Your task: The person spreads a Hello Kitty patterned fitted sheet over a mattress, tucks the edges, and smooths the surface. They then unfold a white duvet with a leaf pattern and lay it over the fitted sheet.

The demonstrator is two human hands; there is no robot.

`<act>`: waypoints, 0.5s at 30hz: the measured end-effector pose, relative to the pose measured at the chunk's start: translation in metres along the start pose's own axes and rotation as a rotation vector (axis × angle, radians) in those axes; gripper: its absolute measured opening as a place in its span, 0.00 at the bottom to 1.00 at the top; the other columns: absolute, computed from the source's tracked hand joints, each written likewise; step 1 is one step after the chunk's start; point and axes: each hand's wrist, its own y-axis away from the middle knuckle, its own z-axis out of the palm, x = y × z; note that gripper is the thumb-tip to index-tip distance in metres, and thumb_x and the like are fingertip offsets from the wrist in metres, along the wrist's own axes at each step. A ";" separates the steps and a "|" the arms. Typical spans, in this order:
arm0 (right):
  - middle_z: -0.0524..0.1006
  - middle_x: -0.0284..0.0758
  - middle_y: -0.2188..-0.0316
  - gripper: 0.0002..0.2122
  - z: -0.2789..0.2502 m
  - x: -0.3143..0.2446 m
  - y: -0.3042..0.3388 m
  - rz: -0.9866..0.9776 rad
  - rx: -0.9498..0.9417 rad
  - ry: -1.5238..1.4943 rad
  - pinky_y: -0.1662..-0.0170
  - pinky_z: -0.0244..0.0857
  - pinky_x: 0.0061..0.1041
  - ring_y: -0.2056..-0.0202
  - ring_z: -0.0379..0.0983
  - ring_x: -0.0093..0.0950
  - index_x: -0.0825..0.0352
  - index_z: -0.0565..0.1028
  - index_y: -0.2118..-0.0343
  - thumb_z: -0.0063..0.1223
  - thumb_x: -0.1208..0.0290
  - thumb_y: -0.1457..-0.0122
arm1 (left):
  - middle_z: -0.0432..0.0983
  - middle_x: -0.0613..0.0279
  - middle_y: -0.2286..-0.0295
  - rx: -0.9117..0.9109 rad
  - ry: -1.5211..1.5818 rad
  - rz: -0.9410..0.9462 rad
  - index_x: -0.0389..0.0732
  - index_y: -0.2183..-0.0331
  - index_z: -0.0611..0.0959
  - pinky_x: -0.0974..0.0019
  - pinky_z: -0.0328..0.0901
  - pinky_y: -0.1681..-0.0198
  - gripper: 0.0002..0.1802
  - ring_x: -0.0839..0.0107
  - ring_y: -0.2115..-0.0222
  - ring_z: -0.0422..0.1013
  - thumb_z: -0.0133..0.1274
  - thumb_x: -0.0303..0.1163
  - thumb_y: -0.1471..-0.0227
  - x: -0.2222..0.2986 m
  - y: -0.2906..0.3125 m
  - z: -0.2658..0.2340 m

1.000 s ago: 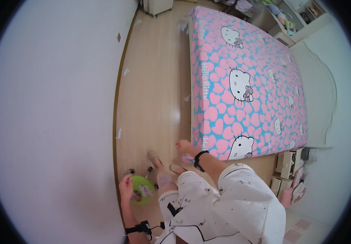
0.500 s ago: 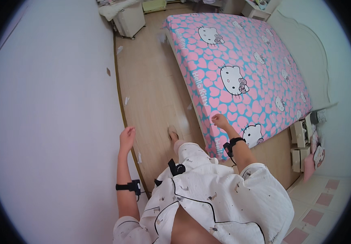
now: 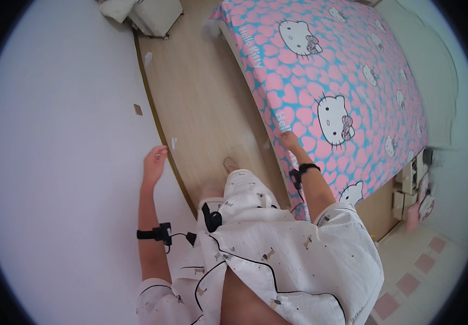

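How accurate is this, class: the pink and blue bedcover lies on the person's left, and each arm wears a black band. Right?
Not quite: the head view shows the pink and blue bedcover on the person's right. The left arm and right arm do each wear a black band.
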 end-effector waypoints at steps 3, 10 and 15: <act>0.81 0.40 0.74 0.13 0.010 -0.102 -0.074 -0.193 -0.109 -0.202 0.64 0.71 0.33 0.71 0.79 0.36 0.67 0.79 0.63 0.53 0.63 0.45 | 0.79 0.63 0.65 0.089 0.102 -0.135 0.36 0.56 0.79 0.71 0.67 0.63 0.13 0.75 0.67 0.74 0.50 0.30 0.41 -0.008 -0.039 -0.032; 0.80 0.45 0.67 0.12 0.002 -0.222 -0.163 -0.418 -0.223 -0.217 0.59 0.70 0.37 0.63 0.78 0.41 0.66 0.79 0.64 0.55 0.64 0.47 | 0.78 0.64 0.67 -0.038 0.244 -0.325 0.37 0.56 0.79 0.71 0.66 0.67 0.13 0.76 0.70 0.73 0.50 0.31 0.42 -0.076 -0.148 -0.066; 0.81 0.41 0.68 0.12 -0.031 -0.188 -0.185 0.016 -0.279 0.050 0.61 0.71 0.33 0.65 0.78 0.39 0.65 0.80 0.64 0.55 0.64 0.47 | 0.76 0.65 0.72 -0.085 0.219 -0.112 0.35 0.61 0.80 0.72 0.65 0.68 0.11 0.77 0.73 0.70 0.51 0.32 0.42 -0.063 -0.302 -0.079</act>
